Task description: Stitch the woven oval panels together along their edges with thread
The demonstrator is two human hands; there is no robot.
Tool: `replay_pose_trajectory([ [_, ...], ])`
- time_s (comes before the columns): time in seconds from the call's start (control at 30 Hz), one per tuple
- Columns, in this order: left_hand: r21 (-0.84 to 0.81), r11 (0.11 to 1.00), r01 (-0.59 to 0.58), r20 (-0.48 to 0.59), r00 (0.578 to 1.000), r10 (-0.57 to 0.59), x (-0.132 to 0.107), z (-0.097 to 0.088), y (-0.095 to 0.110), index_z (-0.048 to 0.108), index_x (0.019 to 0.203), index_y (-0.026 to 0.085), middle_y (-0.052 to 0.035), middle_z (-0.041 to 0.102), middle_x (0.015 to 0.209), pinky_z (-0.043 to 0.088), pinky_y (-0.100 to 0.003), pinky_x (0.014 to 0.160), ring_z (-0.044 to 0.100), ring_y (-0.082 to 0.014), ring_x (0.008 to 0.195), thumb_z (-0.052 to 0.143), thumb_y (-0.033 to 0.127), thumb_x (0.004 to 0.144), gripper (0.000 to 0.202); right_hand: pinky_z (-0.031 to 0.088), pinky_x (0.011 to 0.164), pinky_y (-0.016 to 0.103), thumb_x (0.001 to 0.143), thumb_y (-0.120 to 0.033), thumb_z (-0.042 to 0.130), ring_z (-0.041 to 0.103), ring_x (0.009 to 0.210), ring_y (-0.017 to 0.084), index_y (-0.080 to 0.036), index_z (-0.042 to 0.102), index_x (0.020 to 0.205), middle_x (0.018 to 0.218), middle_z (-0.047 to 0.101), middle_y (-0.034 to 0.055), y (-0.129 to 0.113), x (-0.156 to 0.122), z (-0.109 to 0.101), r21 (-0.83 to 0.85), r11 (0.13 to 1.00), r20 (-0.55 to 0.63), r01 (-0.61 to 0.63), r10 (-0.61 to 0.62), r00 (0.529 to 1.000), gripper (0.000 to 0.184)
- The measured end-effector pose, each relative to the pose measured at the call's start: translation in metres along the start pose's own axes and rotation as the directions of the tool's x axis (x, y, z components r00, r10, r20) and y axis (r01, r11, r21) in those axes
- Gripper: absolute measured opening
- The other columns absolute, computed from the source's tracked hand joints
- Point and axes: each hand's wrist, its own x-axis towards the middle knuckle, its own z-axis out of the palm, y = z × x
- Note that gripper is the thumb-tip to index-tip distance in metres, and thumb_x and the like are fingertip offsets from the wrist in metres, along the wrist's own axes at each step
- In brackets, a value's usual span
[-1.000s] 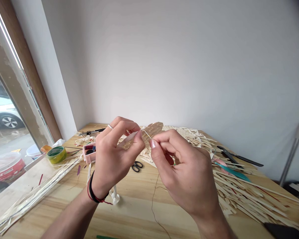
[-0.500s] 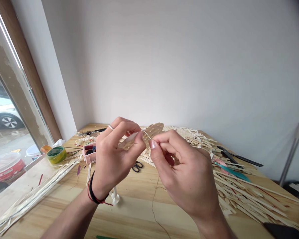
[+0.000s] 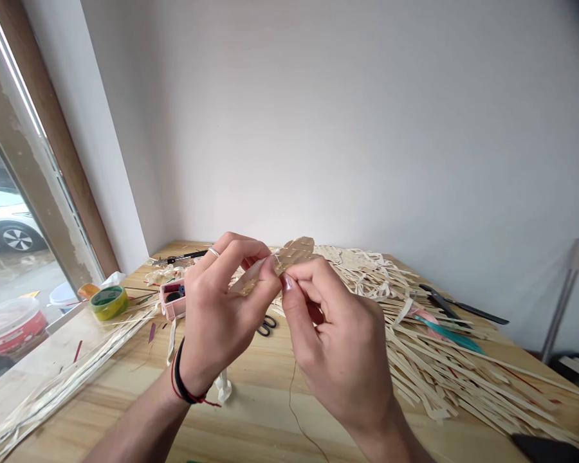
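My left hand (image 3: pixel 231 302) is closed, its thumb and index finger pinching a whitish strip (image 3: pixel 247 278). A tan woven piece (image 3: pixel 298 249) extends behind the fingertips; whether the strip is joined to it, I cannot tell. My right hand (image 3: pixel 338 334) pinches a thin pale strand (image 3: pixel 278 260) between thumb and forefinger, close beside the left fingertips. Most of that strand is hidden by the fingers. From below my right hand a brown thread (image 3: pixel 292 399) hangs down toward the table front; its upper end is out of sight.
Black-handled scissors (image 3: pixel 267 325) lie behind the hands. At left are a pink box (image 3: pixel 174 307) with thread spools, a roll of yellow-green tape (image 3: pixel 109 302) and long strips (image 3: pixel 72 370). A pile of pale strips (image 3: pixel 444 360) covers the right side, near black shears (image 3: pixel 463 305).
My right hand has moved left, up against the left fingertips, and the gap with the pale strand has shortened. My left hand stays nearly in place, still pinching.
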Motion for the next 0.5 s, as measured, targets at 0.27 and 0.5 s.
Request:
replay_pose_trajectory([
  [0.27,-0.014,1.0,0.027,0.016,0.999,-0.027,-0.0002,-0.0012,0.0,0.067,0.083,0.02,0.0039,0.069,0.077,0.054,-0.024,0.068,0.059,-0.0097,0.069,0.068,0.002,0.09,0.02,0.028,0.048,0.024,0.101,-0.004,0.051,0.038,0.049,0.007,-0.021,0.052,0.088,0.066,0.05,-0.0062,-0.002,-0.0057,0.0113,-0.064,0.998,-0.087,0.004,-0.009,0.996,0.021],
  [0.5,-0.064,0.998,0.024,0.06,0.998,-0.02,-0.0032,0.0017,0.0024,0.068,0.085,0.02,0.0034,0.07,0.079,0.054,-0.025,0.067,0.062,-0.0107,0.072,0.07,0.002,0.09,0.019,0.036,0.051,0.023,0.101,-0.003,0.05,0.048,0.052,0.009,-0.022,0.052,0.09,0.067,0.057,-0.0044,-0.0017,-0.0027,0.0095,-0.094,0.996,-0.104,-0.009,-0.001,0.995,0.022],
])
